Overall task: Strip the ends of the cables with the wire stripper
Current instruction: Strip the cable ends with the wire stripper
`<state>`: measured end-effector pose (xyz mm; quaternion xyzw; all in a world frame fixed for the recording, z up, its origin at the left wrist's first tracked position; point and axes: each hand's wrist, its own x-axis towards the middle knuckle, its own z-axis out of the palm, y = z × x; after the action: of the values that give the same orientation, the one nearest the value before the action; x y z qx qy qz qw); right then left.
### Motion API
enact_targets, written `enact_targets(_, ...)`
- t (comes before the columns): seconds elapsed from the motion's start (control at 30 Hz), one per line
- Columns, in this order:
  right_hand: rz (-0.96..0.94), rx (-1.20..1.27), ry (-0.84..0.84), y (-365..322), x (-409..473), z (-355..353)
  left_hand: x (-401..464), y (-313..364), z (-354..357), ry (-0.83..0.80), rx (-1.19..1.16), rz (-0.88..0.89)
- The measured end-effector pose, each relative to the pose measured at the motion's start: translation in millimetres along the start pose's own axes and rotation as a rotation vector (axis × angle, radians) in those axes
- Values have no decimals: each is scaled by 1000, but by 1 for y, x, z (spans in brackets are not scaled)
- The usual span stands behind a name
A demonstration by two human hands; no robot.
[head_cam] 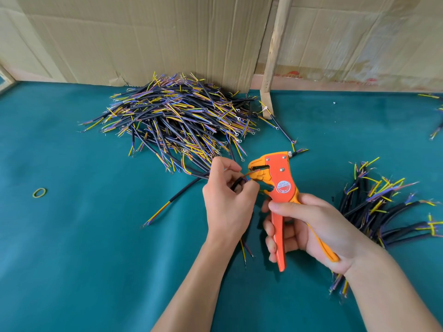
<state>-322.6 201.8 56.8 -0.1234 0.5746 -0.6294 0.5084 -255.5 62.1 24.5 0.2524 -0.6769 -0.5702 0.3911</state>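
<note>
Right now my right hand (309, 226) is wrapped around the handles of the orange wire stripper (279, 188), fingers curled over the front handle and the palm against the yellow-edged rear one. The tool stands nearly upright above the desk (84, 248), its head tilted to my left, and its jaws stand slightly apart with a slot showing between them.

My left hand (227, 200) is just beside the stripper's head, fingers bent inward and pinching a black cable (237, 184) between thumb and fingertips. The thin coloured wires at the cable's end reach from my fingers into the mouth of the stripper, so the two hands nearly meet there. More of that cable's far end seems to stick out below my left wrist, though I cannot tell for certain that it is the same one.

Behind my left hand, against the cardboard wall (143, 37), lies the big heap of cables (177, 116), black sheaths with yellow, blue and purple wires. A single loose cable (172, 201) runs slantwise on the green cloth to the left of my hand. A smaller pile of cables (378, 207) lies to the right, close beside my right wrist. A yellow rubber band (39, 192) sits well off to the left.
</note>
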Motion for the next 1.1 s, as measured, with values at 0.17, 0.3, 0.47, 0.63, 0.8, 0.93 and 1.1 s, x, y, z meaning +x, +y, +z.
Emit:
enact_targets(0.17,-5,-15,-29,-1,-2,0,1,1,0,-6,0,-10)
enact_targets(0.3,4,-30,-55,-1,-2,-1,2,0,0,-5,16,-8)
enact_targets(0.47,4,-29,-43,-1,-2,-1,3,-2,1,10,26,-22)
enact_targets(0.63,4,-34,-21,-1,-2,0,2,-1,2,29,16,-33)
enact_targets(0.8,-6,-36,-45,-1,-2,2,2,1,2,33,11,-36)
enact_targets(0.93,-13,-44,-54,-1,-2,1,2,1,1,30,6,-45)
enact_targets(1.1,-21,-52,-48,-1,-2,2,1,1,1,27,3,-43)
